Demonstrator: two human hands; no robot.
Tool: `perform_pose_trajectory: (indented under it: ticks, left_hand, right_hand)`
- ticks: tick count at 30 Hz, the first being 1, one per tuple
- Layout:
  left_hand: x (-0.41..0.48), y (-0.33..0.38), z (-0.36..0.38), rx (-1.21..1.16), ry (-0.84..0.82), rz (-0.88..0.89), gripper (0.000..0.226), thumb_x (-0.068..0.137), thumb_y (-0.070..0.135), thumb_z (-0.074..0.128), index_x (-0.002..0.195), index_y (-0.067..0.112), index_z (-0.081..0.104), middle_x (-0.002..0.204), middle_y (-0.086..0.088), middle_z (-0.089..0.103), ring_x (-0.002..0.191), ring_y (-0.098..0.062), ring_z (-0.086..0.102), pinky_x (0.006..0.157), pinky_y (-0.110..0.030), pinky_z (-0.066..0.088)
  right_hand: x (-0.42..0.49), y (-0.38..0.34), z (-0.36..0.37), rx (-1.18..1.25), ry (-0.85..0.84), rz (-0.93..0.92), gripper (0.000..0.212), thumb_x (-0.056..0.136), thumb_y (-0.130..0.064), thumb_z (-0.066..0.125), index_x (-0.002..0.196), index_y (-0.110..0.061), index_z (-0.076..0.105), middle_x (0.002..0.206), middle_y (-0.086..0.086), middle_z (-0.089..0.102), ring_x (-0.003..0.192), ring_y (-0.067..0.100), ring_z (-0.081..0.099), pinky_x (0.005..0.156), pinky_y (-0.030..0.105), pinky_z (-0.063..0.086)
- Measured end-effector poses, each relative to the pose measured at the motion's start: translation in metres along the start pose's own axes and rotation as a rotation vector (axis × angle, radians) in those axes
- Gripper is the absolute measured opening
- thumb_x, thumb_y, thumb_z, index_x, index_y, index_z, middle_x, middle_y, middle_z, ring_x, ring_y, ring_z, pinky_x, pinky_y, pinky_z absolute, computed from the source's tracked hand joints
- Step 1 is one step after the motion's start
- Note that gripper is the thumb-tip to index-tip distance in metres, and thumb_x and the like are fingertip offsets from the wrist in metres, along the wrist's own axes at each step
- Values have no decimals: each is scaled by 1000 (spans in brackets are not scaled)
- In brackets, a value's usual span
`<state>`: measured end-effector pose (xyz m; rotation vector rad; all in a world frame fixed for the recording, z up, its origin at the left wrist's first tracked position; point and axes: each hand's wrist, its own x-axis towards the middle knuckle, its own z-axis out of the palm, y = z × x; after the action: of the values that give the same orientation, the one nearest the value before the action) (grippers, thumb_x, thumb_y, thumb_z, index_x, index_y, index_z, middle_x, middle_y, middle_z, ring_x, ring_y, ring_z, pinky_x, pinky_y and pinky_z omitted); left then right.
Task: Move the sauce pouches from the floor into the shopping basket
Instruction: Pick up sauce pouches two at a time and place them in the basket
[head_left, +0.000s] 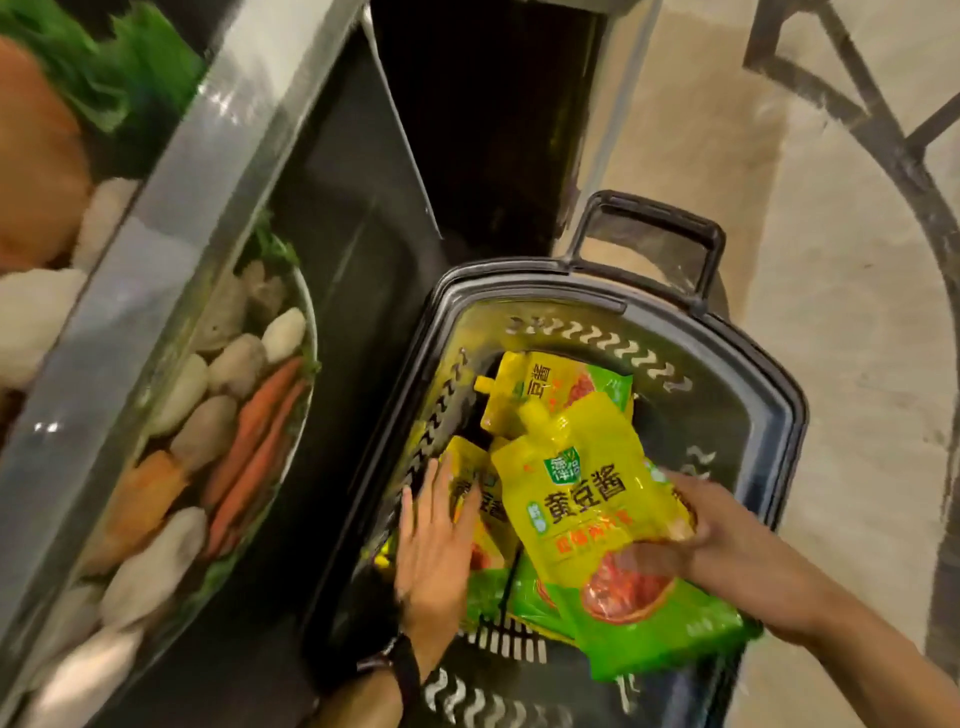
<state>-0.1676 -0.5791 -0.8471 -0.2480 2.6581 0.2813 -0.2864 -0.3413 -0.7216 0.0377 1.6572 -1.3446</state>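
Note:
A dark plastic shopping basket (748, 364) stands on the floor, its handle folded toward the far side. Inside lie several yellow-and-green sauce pouches, one near the far wall (540, 387) and one by the left wall (485, 512). My right hand (722, 545) grips another yellow sauce pouch (587, 504) by its right edge and holds it over the basket, spout pointing away. My left hand (431, 540) is inside the basket with fingers spread flat against the left-wall pouch. A dark watch sits on that wrist.
A metal display counter (171, 249) runs along the left, with a picture of vegetables on its side (234, 447). A dark gap (483, 119) opens behind the basket. Beige floor (857, 338) lies to the right, with a dark metal frame (883, 119) at the top right.

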Motion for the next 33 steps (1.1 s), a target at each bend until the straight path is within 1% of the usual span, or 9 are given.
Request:
perform_pose_trajectory:
  ticks: [3, 8, 11, 17, 22, 25, 28, 30, 33]
  left_hand:
    - [-2, -4, 29, 28, 40, 174, 57, 76, 23, 72, 132, 20, 58, 156, -19, 40, 152, -36, 21, 113, -64, 28]
    - [-5, -12, 48, 122, 39, 146, 57, 104, 45, 23, 159, 29, 23, 168, -14, 10, 155, -36, 9, 118, -64, 19]
    - [-21, -14, 60, 162, 57, 124, 61, 102, 44, 30, 160, 28, 17, 168, -16, 7, 155, -38, 6, 117, -69, 18]
    - [-42, -17, 69, 173, 13, 82, 63, 100, 49, 27, 159, 26, 24, 167, -16, 12, 154, -38, 13, 113, -70, 21]
    - [-22, -8, 48, 123, 37, 66, 52, 90, 51, 43, 137, 31, 55, 150, -11, 49, 138, -32, 46, 108, -59, 32]
    - [13, -6, 32, 159, 91, 111, 42, 83, 49, 56, 115, 24, 68, 111, -2, 68, 101, -23, 63, 91, -48, 49]
    - [47, -7, 29, 273, 60, 181, 65, 74, 52, 70, 132, 23, 65, 95, -1, 71, 88, -21, 64, 83, -39, 46]
    - [52, -7, 40, 301, 62, 206, 63, 77, 49, 69, 135, 26, 62, 103, -7, 66, 99, -26, 60, 88, -41, 44]
    - [42, -7, 56, 205, 113, 182, 57, 95, 46, 39, 149, 28, 44, 151, -17, 44, 144, -31, 37, 115, -56, 30]
  right_hand:
    - [59, -12, -16, -232, -65, -32, 48, 73, 0, 82, 117, -10, 66, 111, 2, 75, 102, 14, 70, 91, 30, 54]
    - [155, -28, -32, -666, -210, -14, 47, 68, -19, 88, 110, -13, 67, 109, -2, 73, 100, 18, 69, 93, 35, 54]
    - [193, -28, -36, -868, -212, 0, 46, 72, -11, 85, 113, -11, 64, 110, 1, 70, 98, 15, 63, 77, 16, 46]
    - [209, -6, -27, -1422, 142, -239, 98, 73, -4, 75, 154, -27, 24, 122, 10, 59, 104, 32, 60, 75, 36, 48]
    - [205, 23, 2, -1558, 123, -439, 65, 89, -30, 60, 150, -22, 39, 157, 13, 33, 144, 34, 31, 119, 48, 25]
    - [205, 52, -7, -1598, 137, -462, 55, 99, -44, 29, 149, -25, 42, 162, 10, 23, 152, 30, 15, 120, 60, 8]
    - [203, 68, -13, -1638, 160, -478, 55, 103, -47, 20, 152, -27, 34, 164, 5, 17, 153, 27, 9, 119, 63, 5]
    - [204, 72, -14, -1635, 188, -510, 56, 103, -48, 18, 154, -29, 29, 165, 4, 14, 153, 27, 7, 119, 63, 4]
    - [209, 78, -17, -1638, 232, -528, 56, 102, -48, 20, 156, -30, 23, 166, 4, 10, 153, 27, 3, 118, 63, 4]
